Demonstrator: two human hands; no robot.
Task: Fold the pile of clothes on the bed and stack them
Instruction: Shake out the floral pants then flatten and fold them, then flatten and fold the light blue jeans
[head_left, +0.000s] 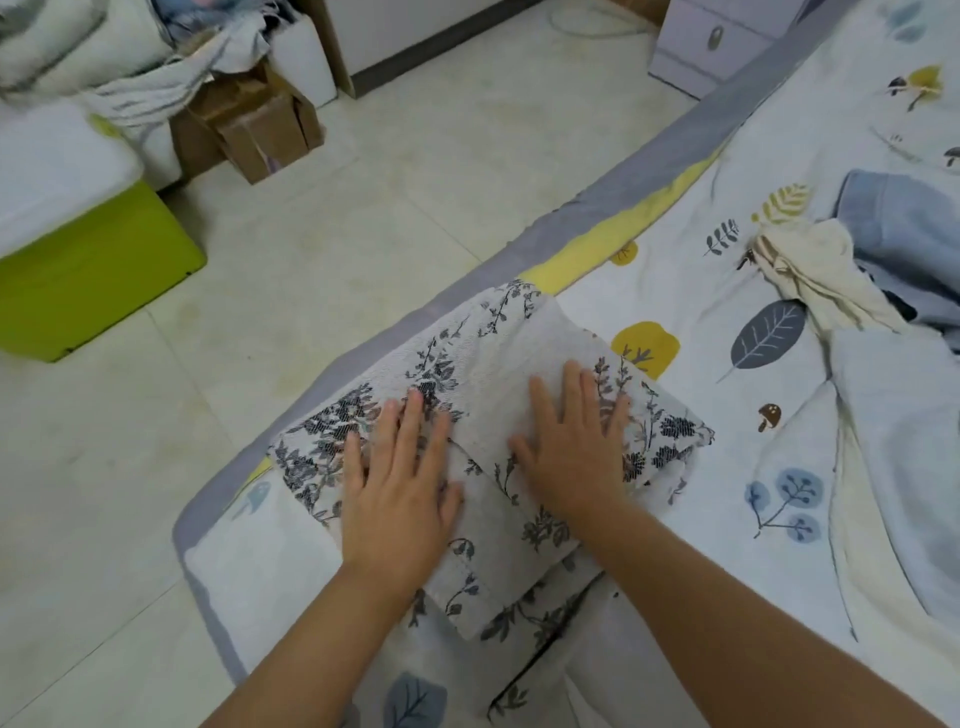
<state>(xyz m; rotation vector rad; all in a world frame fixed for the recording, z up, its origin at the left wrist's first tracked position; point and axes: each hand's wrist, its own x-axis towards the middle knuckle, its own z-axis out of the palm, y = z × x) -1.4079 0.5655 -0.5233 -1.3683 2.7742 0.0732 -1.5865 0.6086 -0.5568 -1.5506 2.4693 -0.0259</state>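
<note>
While both hands — left hand (400, 483), right hand (571, 452) — are pressing flat, fingers spread, gripping nothing, the floral garment (488, 415) is looking soft and light — best lifted by its folded edges.

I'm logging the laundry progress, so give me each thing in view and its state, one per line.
floral garment: folded, lying flat near the bed's edge
left hand: flat, fingers straight, pressing the garment
right hand: flat, fingers straight, pressing the garment
cream garment: crumpled, unfolded
blue garment: unfolded, in the pile
cardboard box: flaps open
nightstand drawer: closed
</note>
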